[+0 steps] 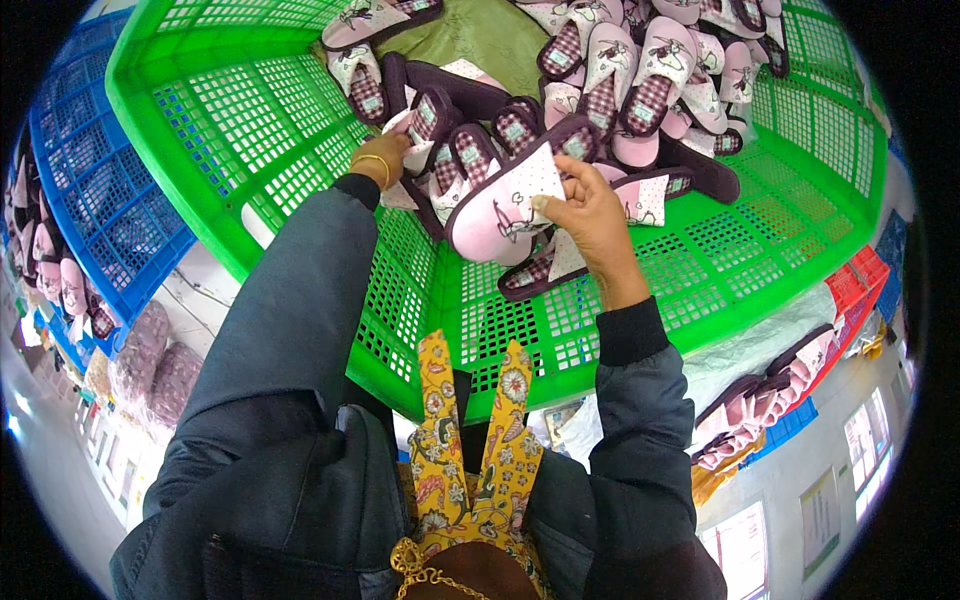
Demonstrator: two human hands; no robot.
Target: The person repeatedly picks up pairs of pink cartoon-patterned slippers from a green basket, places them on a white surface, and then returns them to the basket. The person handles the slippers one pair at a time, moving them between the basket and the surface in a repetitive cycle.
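My right hand (590, 205) pinches the white, dotted upper of a pink slipper (487, 226) between thumb and fingers. The slipper has a dark sole edge and a small drawn figure on its toe, and it is lifted at a tilt over the others. To the left, my left hand (385, 157), with a gold bangle on the wrist, is closed at the side of a checked-lined slipper (433, 115); its fingertips are partly hidden. Several similar slippers lie between and around my hands inside a green plastic basket (690, 285). Below the held one rests another checked slipper (527, 273).
A heap of pink and white slippers (665, 70) fills the basket's far right, beside olive-green cloth (480, 40). Blue crates (100, 170) stand on the left, with bagged goods (160, 365) below. On the right, more slippers (765, 395) lie near a red crate (855, 280).
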